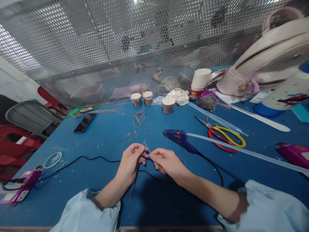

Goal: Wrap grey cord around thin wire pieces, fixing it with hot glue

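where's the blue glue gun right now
In the head view, the glue gun lies right of centre, beyond the right hand and left of the scissors.

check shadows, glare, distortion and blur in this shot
Head view: dark shadow on the blue tabletop below the right hand; head view: bright dots through the perforated grey metal screen; head view: white-and-blue container looks stretched at right edge; head view: thin pale strand by the left hand lacks crisp detail.

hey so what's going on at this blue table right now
A person's left hand and right hand pinch a thin strand between them, over the blue tabletop. A blue glue gun, loaded with a long glue stick, lies beyond the right hand; red-and-yellow-handled scissors lie farther right.
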Demonstrator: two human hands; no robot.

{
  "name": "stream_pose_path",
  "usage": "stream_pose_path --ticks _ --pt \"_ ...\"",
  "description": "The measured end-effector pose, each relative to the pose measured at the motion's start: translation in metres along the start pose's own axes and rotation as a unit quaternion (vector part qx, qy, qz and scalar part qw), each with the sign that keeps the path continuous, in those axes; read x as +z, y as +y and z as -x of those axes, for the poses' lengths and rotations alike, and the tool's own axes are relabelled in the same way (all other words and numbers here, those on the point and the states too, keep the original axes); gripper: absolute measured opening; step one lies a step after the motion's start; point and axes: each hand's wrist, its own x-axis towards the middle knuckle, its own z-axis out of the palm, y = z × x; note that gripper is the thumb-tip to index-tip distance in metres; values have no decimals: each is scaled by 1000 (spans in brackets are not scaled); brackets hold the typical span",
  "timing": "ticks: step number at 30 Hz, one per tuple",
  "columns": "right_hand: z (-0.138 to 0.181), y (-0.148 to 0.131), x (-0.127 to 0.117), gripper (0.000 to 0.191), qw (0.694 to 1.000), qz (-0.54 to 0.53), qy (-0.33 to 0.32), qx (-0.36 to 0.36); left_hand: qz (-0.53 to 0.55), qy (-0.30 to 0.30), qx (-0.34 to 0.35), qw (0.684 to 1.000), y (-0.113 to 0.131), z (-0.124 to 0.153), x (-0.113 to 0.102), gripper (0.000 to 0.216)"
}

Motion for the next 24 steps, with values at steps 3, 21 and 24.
stream_pose_path --ticks 3,21,24 --pt "0 0 0 21 999 50 -6 -7 35 8 7 999 4 0 -1 20" --pt "51 -41 -96 42 762 626 149 -69 -2 19 -1 1000 13 -8 -12 15" --pt "34 -45 -106 39 772 608 161 -98 -13 12 -16 1000 12 -5 -9 15"
